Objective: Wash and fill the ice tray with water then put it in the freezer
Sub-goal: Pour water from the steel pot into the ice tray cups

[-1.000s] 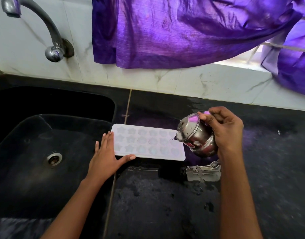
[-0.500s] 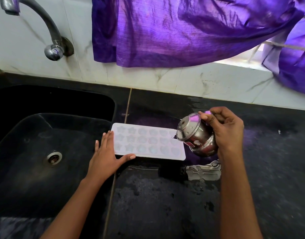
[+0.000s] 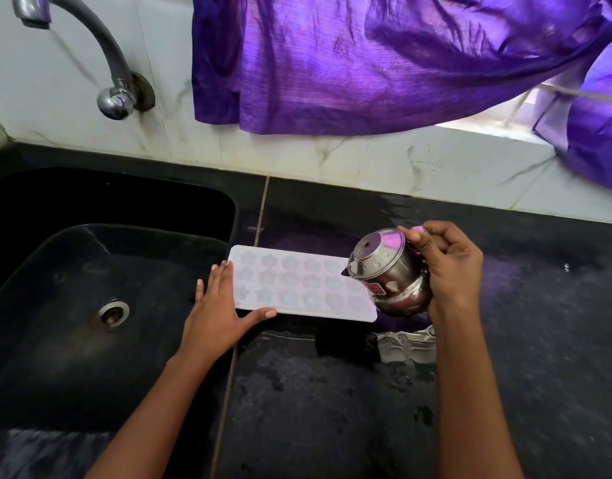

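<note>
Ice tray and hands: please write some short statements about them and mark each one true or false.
1. The tray lies on the counter beside the sink. True.
2. The left hand holds the pot. False: the right hand holds it, tilted over the tray's right end.
3. The left hand's straight fingers rest at the tray's left end. True.
4. Water runs from the tap. False: no stream shows.

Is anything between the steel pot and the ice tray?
Nothing visible. The small round steel pot in the right hand tilts over the white star-moulded ice tray; the left hand rests at its left edge.
</note>
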